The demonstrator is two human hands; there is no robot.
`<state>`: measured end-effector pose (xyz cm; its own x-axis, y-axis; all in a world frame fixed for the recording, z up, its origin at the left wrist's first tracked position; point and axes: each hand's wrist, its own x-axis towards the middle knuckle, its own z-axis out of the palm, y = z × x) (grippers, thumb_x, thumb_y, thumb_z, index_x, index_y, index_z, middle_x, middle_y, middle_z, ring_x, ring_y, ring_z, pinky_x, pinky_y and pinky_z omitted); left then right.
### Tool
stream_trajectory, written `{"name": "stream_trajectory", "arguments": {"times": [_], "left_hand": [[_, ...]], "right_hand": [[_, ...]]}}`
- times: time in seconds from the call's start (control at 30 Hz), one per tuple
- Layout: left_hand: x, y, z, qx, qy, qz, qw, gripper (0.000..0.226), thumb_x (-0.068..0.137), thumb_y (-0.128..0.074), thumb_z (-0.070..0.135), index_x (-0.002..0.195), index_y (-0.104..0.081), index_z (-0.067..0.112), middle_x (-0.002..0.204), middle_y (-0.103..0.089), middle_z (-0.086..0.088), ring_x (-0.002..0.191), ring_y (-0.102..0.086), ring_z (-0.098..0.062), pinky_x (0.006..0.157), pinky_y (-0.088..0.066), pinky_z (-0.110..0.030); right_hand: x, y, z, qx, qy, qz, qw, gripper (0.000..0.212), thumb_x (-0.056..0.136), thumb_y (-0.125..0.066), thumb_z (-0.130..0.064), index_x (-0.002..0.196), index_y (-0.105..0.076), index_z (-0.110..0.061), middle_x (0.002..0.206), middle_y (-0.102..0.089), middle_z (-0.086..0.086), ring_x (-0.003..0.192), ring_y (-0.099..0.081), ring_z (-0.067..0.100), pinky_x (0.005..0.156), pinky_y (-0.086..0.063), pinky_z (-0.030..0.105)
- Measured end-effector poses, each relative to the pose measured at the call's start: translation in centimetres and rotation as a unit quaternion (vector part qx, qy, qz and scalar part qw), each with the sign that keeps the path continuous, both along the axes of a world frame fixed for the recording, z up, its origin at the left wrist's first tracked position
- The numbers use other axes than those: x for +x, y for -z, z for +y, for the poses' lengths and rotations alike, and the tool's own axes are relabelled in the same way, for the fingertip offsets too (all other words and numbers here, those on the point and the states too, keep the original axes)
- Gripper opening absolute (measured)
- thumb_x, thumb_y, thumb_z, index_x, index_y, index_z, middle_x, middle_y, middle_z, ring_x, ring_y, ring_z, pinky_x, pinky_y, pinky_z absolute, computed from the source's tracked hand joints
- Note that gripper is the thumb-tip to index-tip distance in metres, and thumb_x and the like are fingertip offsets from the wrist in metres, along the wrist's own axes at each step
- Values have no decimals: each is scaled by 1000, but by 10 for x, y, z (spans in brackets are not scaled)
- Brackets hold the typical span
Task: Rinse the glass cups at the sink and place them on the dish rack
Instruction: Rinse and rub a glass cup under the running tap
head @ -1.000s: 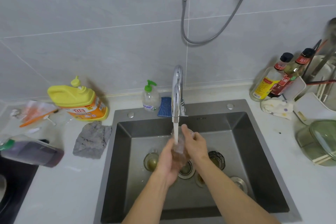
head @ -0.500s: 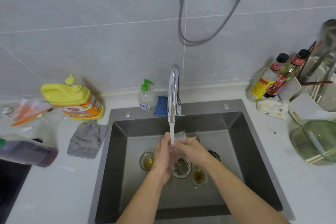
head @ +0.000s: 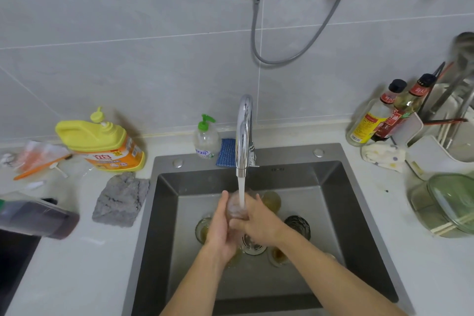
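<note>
A clear glass cup is under the running stream from the chrome faucet, above the grey sink. My left hand grips the cup from the left and my right hand wraps round it from the right. Several other glass cups stand on the sink floor: one at the back, one at the left, a dark ribbed one at the right, and one with amber residue in front. The drain is partly hidden by my hands.
Left counter: yellow detergent jug, grey cloth, a lying dark bottle. Soap pump and blue sponge sit behind the sink. At right are sauce bottles, a white utensil rack and a green glass bowl.
My hands have turned the cup under the stream, with the left hand's fingers now reaching up its left side. The view has shifted slightly.
</note>
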<state>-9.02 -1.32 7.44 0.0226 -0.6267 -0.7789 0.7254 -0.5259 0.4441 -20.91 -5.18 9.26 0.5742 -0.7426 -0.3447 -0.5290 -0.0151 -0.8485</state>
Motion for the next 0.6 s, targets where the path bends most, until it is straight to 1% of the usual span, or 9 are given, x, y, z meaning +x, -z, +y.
{"name": "stream_trajectory", "arguments": {"times": [0.07, 0.13, 0.23, 0.3, 0.33, 0.4, 0.47, 0.53, 0.6], "left_hand": [[8, 0, -4, 8, -10, 10, 1000, 53, 98, -62, 54, 99, -83, 6, 99, -80, -18, 83, -80, -31, 84, -58, -44], [14, 7, -6, 13, -19, 18, 1000, 58, 96, -62, 57, 117, -78, 6, 110, -78, -19, 85, -77, -33, 75, -62, -43], [9, 7, -4, 10, -29, 12, 999, 56, 95, -65, 54, 122, -75, 6, 101, -78, -17, 72, -74, -26, 62, -60, -35], [4, 6, -3, 0, -28, 0, 1000, 51, 96, -66, 50, 111, -77, 3, 99, -79, -20, 78, -80, -28, 74, -59, -38], [4, 4, -3, -3, -23, -3, 1000, 52, 96, -66, 51, 110, -77, 2, 103, -79, -22, 85, -80, -30, 83, -59, -42], [9, 3, -5, 4, -15, 4, 1000, 59, 95, -65, 56, 115, -76, 2, 112, -77, -24, 97, -79, -36, 95, -56, -49], [15, 3, -6, 11, -7, 14, 1000, 63, 95, -63, 61, 120, -76, 5, 117, -76, -24, 106, -76, -39, 103, -54, -52], [16, 5, -6, 23, -4, 3, 1000, 61, 95, -63, 60, 121, -77, 7, 118, -76, -23, 111, -74, -38, 104, -54, -51], [12, 6, -2, 22, -6, 2, 1000, 58, 95, -64, 57, 122, -76, 7, 120, -75, -23, 114, -73, -38, 106, -53, -50]], "right_hand": [[-6, 0, 0, -108, -71, 54, 990, 27, 105, -56, -37, 130, -64, -33, 121, -72, -10, 134, -54, 7, 128, 14, 42], [-13, 0, -1, -191, -136, 140, 962, 40, 107, -41, -54, 119, -70, -29, 98, -73, -10, 118, -65, 9, 126, 21, 42], [-3, -1, -4, -153, -92, 131, 975, 37, 109, -41, -45, 92, -70, -29, 81, -71, -10, 106, -69, 8, 126, 19, 48], [6, 1, -3, -61, -31, 56, 996, 33, 107, -48, -31, 80, -65, -28, 79, -71, -12, 108, -68, 7, 127, 14, 51], [6, -1, -2, -37, -23, 31, 999, 29, 106, -49, -28, 83, -66, -29, 86, -73, -12, 114, -66, 7, 127, 14, 53], [-2, -2, -2, -77, -83, 71, 991, 20, 106, -49, -36, 113, -68, -34, 118, -74, -11, 134, -55, 8, 123, 19, 58], [-11, -1, -3, -164, -179, 167, 955, 37, 105, -47, -49, 140, -55, -40, 140, -63, -13, 145, -41, 8, 119, 22, 63], [-11, -1, -5, -164, -181, 187, 952, 36, 105, -49, -47, 139, -58, -38, 135, -65, -14, 142, -45, 7, 121, 23, 60], [-4, -1, -4, -77, -135, 116, 981, 24, 102, -58, -30, 122, -72, -31, 123, -73, -12, 132, -56, 7, 128, 8, 55]]}}
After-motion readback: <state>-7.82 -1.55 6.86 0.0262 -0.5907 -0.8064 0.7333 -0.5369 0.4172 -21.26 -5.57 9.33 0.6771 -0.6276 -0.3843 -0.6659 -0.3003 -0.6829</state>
